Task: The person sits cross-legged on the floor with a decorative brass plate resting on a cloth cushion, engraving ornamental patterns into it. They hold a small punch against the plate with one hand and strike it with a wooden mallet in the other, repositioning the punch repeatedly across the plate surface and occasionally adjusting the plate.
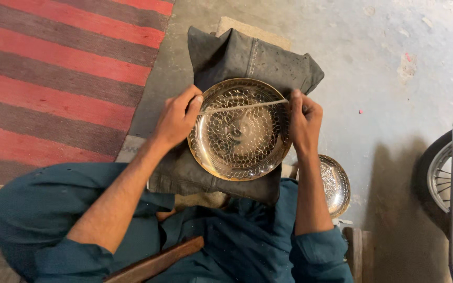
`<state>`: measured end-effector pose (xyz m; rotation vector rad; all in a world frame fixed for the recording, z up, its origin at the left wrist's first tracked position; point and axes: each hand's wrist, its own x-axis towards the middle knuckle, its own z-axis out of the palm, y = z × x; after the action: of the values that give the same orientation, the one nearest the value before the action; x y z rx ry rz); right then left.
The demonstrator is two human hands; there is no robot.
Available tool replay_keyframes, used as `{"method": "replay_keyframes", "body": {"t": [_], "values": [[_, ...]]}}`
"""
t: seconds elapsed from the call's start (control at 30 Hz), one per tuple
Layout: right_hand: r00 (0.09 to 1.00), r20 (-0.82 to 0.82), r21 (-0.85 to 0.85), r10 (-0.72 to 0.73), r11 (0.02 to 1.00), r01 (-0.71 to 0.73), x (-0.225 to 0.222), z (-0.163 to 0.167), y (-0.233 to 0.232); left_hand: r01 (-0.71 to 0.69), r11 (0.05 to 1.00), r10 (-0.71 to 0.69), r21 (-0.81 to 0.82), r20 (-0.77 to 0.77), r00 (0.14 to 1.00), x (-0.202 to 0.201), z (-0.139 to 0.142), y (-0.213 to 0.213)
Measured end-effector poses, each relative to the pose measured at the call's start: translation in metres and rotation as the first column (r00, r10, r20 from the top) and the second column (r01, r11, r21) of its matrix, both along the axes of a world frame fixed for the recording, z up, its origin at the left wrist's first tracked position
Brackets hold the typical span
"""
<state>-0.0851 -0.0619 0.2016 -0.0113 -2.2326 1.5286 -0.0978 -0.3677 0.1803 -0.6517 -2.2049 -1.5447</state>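
Brass gleamed on the folded dark cloth [237,57] — the patterned plate [239,128] lay flat there. His left hand [176,118] and right hand [304,120] each pinched an end of a thin strip [242,106] stretched across it, seemingly marking the pattern; shifting it would need both grips steady.

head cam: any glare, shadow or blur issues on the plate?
Head view: the brass plate is sharp, its embossed pattern readable, with mild sheen near the centre and no blown-out glare. The thin rod held by the left hand and right hand is crisp. A soft shadow darkens the concrete floor at right; the frame edges bend slightly.
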Motion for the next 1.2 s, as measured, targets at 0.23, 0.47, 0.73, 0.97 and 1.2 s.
{"method": "replay_keyframes", "body": {"t": [0.23,0.47,0.73,0.97,1.2], "values": [[0.989,-0.147,0.036,-0.025,0.999,0.031,0.017,-0.017,-0.006,0.046,0.998,-0.041,-0.033,0.125,0.991,-0.029,0.02,0.015],[0.981,-0.174,0.037,-0.083,0.995,0.091,0.012,-0.019,-0.011,-0.025,0.999,0.025,0.039,0.014,1.0,-0.019,0.012,0.021],[0.962,0.013,0.304,-0.273,0.918,0.256,0.051,-0.007,0.024,-0.139,0.989,0.134,-0.052,-0.093,0.987,0.028,0.014,-0.023],[0.978,0.164,-0.099,-0.13,0.984,0.147,0.159,0.008,0.013,0.319,0.848,-0.102,-0.424,0.459,0.882,0.185,-0.056,-0.088],[0.978,0.186,-0.64,0.089,0.766,0.052,0.145,-0.015,-0.054,0.662,0.346,-0.16,-0.664,0.654,0.74,0.244,-0.113,-0.085]]}}
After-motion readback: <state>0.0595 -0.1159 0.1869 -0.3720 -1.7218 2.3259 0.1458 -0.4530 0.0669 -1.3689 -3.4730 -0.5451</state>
